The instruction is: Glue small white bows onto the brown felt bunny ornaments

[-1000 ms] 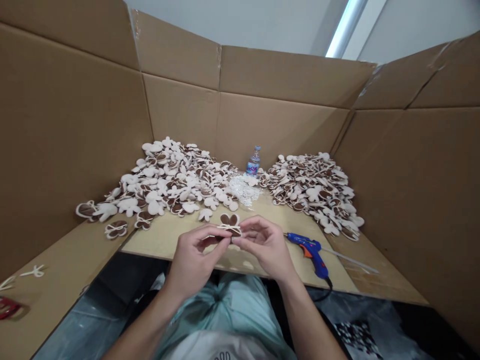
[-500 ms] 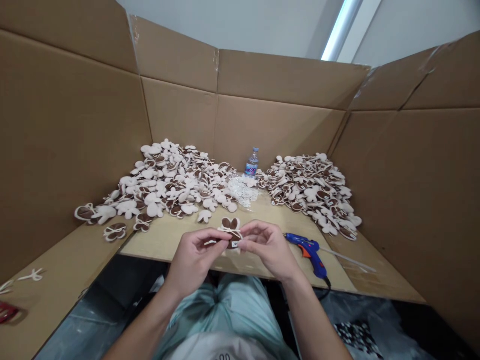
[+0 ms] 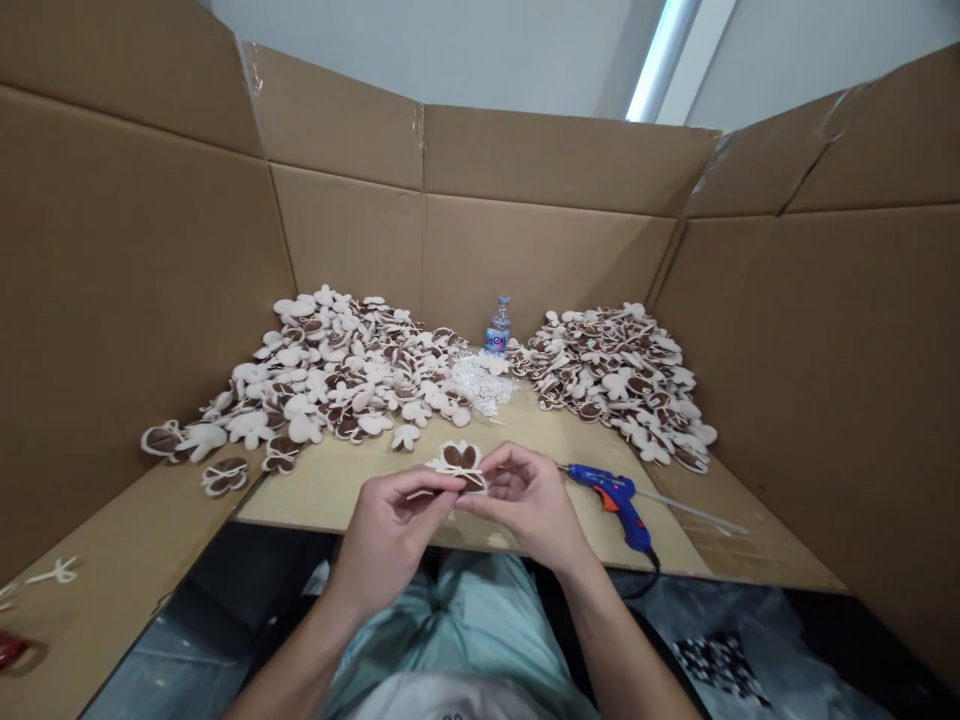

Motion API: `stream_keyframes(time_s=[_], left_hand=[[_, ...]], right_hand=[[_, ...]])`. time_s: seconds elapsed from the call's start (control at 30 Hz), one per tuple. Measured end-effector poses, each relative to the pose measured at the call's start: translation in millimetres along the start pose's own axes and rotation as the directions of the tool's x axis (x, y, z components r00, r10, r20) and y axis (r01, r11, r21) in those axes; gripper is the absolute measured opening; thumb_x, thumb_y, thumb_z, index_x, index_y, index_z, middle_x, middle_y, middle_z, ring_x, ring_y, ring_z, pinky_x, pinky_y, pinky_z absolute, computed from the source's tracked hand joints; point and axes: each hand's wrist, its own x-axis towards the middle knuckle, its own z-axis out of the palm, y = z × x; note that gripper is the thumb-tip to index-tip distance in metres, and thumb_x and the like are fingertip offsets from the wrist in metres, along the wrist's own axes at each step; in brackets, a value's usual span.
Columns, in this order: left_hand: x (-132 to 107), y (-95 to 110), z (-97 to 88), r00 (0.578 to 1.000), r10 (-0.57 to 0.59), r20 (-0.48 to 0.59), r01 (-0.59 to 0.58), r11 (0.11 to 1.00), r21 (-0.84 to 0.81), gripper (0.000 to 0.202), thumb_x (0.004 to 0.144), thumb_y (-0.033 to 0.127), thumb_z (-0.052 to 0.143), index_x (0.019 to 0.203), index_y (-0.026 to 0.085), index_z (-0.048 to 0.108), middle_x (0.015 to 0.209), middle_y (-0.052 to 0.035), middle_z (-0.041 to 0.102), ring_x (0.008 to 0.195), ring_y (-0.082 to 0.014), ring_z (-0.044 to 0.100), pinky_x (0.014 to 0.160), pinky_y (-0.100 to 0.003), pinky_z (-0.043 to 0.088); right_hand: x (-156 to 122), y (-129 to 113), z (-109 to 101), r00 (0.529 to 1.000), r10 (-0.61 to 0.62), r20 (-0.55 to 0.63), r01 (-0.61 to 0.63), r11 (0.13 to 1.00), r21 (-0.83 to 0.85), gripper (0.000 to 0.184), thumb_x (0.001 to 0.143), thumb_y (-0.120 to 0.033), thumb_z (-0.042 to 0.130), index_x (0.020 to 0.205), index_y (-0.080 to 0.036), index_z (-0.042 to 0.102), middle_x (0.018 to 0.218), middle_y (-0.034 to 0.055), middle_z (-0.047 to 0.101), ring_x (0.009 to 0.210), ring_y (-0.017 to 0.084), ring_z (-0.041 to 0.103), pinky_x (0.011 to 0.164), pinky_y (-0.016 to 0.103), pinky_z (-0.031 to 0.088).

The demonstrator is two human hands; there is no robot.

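Note:
Between my hands, over the front of the table, is a small bunny-shaped felt piece [image 3: 460,458], brown with a white edge and a cream string bow across it. My left hand [image 3: 397,525] pinches its left side between thumb and fingers. On its right side, the thumb and fingertips of my right hand [image 3: 529,500] are closed on it too. Fingers cover the lower part of the piece. A blue hot glue gun [image 3: 613,497] with an orange trigger lies just right of my right hand, a clear glue stick [image 3: 694,512] projecting from its back.
Heaps of similar felt pieces lie at the left [image 3: 337,370] and right [image 3: 619,375]. Between them are a water bottle [image 3: 497,328] and a clear plastic bag of small white bits [image 3: 484,385]. Cardboard walls [image 3: 547,250] surround the table. Loose string bows [image 3: 56,571] lie far left.
My right thumb has moved left along the felt piece's lower edge, and the small white label seen there before is now covered. The view has shifted slightly.

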Motion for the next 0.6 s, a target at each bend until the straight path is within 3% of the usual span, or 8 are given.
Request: stream_keyframes(time_s=[0.23,0.43,0.6], left_hand=[[1,1,-1.2,1.000,-0.014,-0.008,0.014,0.999,-0.034,0.010,0.078,0.020,0.069,0.082,0.021,0.078,0.086,-0.0029,0.079,0.082,-0.0170,0.072,0.074,-0.023,0.056],[2,0,-4.2,0.999,-0.040,0.024,0.042,0.997,-0.071,0.009,0.078,0.021,0.071,0.083,0.022,0.078,0.086,-0.0023,0.079,0.080,-0.0164,0.071,0.073,-0.023,0.055],[6,-6,-7.0,0.988,-0.124,0.091,0.136,0.982,-0.133,0.008,0.077,0.023,0.073,0.083,0.021,0.078,0.086,-0.0034,0.079,0.081,-0.0174,0.071,0.075,-0.024,0.054]], right_hand=[[-2,-3,-4,0.999,0.003,0.049,-0.004,1.000,0.031,0.040,0.048,-0.015,0.091,0.076,-0.020,0.064,0.071,-0.0038,0.069,0.063,0.011,0.064,0.061,0.023,0.052],[-2,-4,-9,0.999,-0.036,0.040,0.036,0.999,-0.017,0.026,0.057,-0.021,0.088,0.076,-0.018,0.070,0.067,-0.0020,0.071,0.058,0.010,0.064,0.057,0.021,0.052],[0,0,-14,0.999,-0.002,0.045,0.003,1.000,-0.025,0.029,0.053,-0.020,0.090,0.077,-0.017,0.072,0.066,-0.0003,0.072,0.058,0.012,0.066,0.058,0.023,0.055]])
